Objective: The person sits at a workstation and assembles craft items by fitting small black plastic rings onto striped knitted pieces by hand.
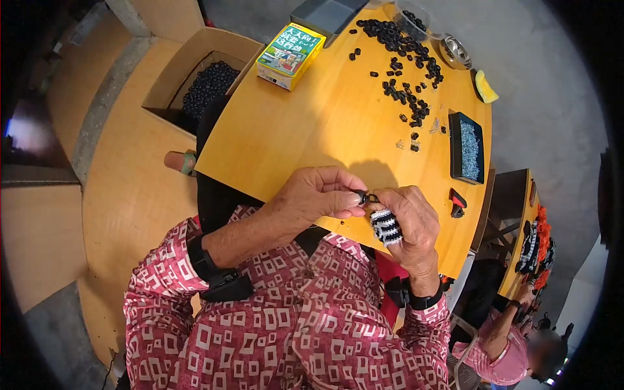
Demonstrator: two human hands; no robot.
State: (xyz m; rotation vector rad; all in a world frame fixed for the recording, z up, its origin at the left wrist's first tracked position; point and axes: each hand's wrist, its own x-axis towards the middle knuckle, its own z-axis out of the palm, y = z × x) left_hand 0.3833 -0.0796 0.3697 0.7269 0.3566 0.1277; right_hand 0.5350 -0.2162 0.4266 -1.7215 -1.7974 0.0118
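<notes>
Close to the table's near edge, my left hand (pixel 325 192) pinches a small black plastic part (pixel 361 195) between thumb and fingers. My right hand (pixel 409 218) is closed right beside it, its fingertips meeting the part's right end. A small dark loop-like piece shows at those fingertips, too small to name. A black-and-white striped knitted cover (pixel 387 226) wraps a finger of my right hand. Loose black parts (pixel 406 97) of similar look lie scattered across the far right of the table, with tiny metal pieces (pixel 434 125) among them.
A black tray (pixel 480 170) of small silvery pieces and a red-and-black tool (pixel 457 203) lie at the right. Farther back are a metal bowl (pixel 455 52), a yellow-green box (pixel 290 56) and a grey bin (pixel 312 18). A carton (pixel 162 91) stands left; a person (pixel 497 348) sits lower right.
</notes>
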